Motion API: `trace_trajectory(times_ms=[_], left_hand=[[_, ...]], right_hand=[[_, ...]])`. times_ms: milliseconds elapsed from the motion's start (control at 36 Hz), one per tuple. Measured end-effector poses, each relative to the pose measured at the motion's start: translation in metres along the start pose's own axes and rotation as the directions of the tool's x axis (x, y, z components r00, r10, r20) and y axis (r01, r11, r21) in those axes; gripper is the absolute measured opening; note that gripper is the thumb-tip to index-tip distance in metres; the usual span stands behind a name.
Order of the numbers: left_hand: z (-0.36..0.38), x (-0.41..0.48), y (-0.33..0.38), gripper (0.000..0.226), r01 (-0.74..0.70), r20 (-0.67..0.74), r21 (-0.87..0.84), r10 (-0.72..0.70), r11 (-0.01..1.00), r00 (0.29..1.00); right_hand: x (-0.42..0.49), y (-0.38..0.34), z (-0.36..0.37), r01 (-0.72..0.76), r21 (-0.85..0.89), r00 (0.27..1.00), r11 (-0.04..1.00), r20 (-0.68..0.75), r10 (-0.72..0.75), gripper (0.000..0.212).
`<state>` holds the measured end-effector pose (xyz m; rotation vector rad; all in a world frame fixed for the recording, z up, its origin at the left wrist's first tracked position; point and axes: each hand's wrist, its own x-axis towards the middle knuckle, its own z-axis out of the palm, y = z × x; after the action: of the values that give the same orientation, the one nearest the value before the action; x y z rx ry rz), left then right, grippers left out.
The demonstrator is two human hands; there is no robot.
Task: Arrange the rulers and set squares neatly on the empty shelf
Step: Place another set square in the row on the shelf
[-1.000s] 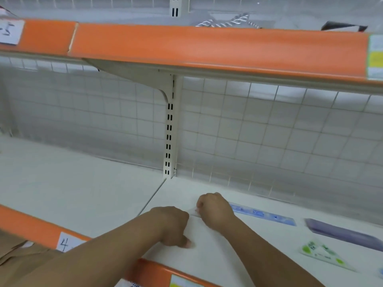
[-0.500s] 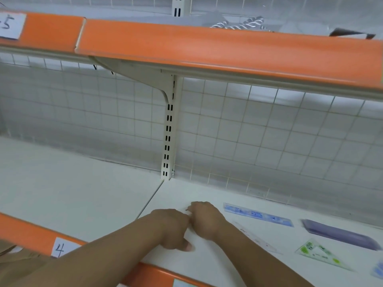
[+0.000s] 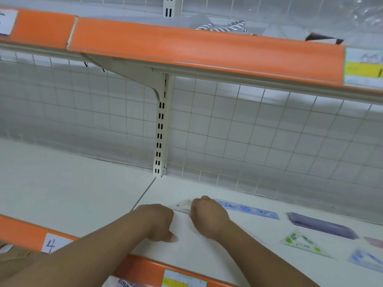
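Head view: at the far left an orange price strip (image 3: 27, 230) with a handwritten "4" label fronts the white shelf board (image 3: 196, 257), over which both forearms reach. The left hand (image 3: 157, 222) rests on the board with its fingers curled under and the thumb tip on the surface; whether it pinches anything cannot be told. Just right of it, a clear plastic set square (image 3: 183, 206) shows one pale corner between the two hands, flat on the board. The right hand (image 3: 207, 216) sits knuckles up on that corner, fingers curled over its edge in what looks like a grip. The rest of the triangle is hidden beneath the hand and wrist. Next comes a long blue printed plastic ruler (image 3: 246, 209), lying flat near the wire-grid back. Further right lie a long purple translucent plastic strip (image 3: 321, 224), probably another ruler or a pack, and in front of it a clear triangular set square with green print (image 3: 302, 243). A blue-printed clear plastic piece (image 3: 366, 258) is cut off by the right edge. The task looks partly done: several pieces are already down in a loose row, but at differing angles, so the clear set square must be settled and the rest squared up.
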<state>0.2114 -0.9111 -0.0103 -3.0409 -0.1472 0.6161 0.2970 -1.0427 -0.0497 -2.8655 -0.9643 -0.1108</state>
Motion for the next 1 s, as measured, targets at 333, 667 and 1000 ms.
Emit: trace_trajectory(times_ms=[333,667,1000], left_hand=[[0.015,0.002,0.033,0.053,-0.129,-0.024,-0.005,0.129,0.992,0.991],[0.021,0.008,0.060,0.053,-0.196,-0.058,0.033,0.198,0.980,0.979],[0.005,0.008,0.132,0.009,-0.255,-0.236,0.081,0.267,0.963,0.934]], right_hand=[[-0.053,0.013,-0.001,-0.138,0.006,0.984,0.990,0.115,0.137,0.036],[-0.100,0.038,-0.010,-0.234,0.027,0.970,0.972,0.076,0.231,0.036],[-0.146,0.091,-0.034,-0.353,0.050,0.936,0.934,0.023,0.352,0.030]])
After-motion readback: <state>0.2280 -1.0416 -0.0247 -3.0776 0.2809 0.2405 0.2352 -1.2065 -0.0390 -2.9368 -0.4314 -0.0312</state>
